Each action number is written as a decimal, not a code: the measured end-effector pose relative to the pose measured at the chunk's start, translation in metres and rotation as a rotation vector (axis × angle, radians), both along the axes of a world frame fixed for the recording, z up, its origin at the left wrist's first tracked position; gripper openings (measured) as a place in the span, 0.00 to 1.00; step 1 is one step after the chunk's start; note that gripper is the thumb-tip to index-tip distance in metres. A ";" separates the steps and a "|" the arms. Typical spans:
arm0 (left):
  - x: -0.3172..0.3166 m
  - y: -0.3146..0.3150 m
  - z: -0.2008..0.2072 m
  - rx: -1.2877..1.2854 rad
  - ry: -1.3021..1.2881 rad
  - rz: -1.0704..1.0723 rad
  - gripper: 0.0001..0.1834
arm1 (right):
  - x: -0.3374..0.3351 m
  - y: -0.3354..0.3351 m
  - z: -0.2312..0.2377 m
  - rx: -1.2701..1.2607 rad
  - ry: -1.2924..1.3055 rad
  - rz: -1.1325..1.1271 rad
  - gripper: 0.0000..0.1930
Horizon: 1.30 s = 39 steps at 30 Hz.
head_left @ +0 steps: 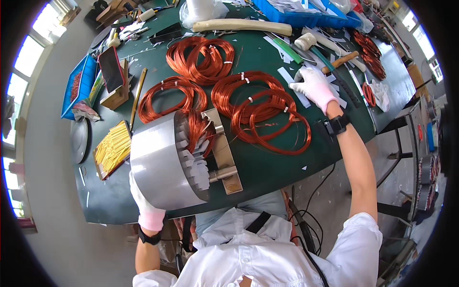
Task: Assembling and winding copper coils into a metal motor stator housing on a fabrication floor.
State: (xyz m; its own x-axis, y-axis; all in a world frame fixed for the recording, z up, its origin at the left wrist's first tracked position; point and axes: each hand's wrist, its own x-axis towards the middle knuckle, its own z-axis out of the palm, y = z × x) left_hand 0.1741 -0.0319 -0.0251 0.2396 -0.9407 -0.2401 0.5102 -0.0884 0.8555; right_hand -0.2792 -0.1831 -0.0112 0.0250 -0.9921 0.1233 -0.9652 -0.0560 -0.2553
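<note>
A grey metal stator core (pixel 160 162) lies on its side at the table's near edge, on a metal stand (pixel 228 167) with rollers. White insulation strips (pixel 197 167) stick out of its slots, and a bundle of copper wire (pixel 197 130) comes out at its upper part. My left hand (pixel 147 205), in a white glove, is against the core's left side, its fingers hidden behind it. My right hand (pixel 313 88), also gloved, reaches over the table with thumb and forefinger apart, beside white strips (pixel 288 76) and right of the copper wire coils (pixel 258 103).
More copper coils (pixel 201 60) lie farther back. At left are a tray of yellow sticks (pixel 112 149), a phone (pixel 111 69) on a wooden block and a blue bin (pixel 76 88). A mallet (pixel 306 42), a wooden-handled tool (pixel 342 61) and a blue tray (pixel 306 18) lie at far right.
</note>
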 end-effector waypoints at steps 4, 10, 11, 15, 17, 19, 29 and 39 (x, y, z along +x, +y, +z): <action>-0.012 0.044 0.024 -0.592 -1.696 0.012 0.18 | -0.014 0.003 -0.002 0.134 -0.230 0.062 0.08; -0.039 0.061 0.029 -0.944 -1.348 -0.001 0.14 | -0.015 0.014 0.001 0.210 -0.513 -0.103 0.06; -0.044 0.060 0.038 -0.934 -1.350 -0.095 0.14 | -0.019 0.015 0.000 0.127 -0.530 -0.097 0.06; -0.068 0.057 0.048 -0.736 -1.166 -0.460 0.13 | -0.008 0.036 0.019 -0.084 -0.733 -0.062 0.05; -0.078 0.056 0.046 -0.610 -1.045 -0.646 0.11 | 0.007 0.047 0.017 -0.140 -0.718 -0.115 0.06; -0.086 0.053 0.037 -0.593 -1.037 -0.706 0.08 | 0.016 0.048 0.018 -0.120 -0.493 -0.160 0.08; -0.089 0.062 0.012 -0.583 -1.161 -0.676 0.07 | -0.021 0.011 -0.018 0.154 -0.010 -0.005 0.10; -0.081 0.058 0.027 -0.392 -0.832 -0.807 0.12 | 0.035 0.095 0.047 -0.360 -0.332 -0.080 0.09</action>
State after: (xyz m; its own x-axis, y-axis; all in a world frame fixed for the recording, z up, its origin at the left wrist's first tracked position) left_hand 0.0926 0.0259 0.0017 -0.5007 -0.8646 0.0407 -0.2875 0.2105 0.9344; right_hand -0.2442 -0.0886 0.0355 -0.1480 -0.8820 0.4473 -0.8398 -0.1268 -0.5278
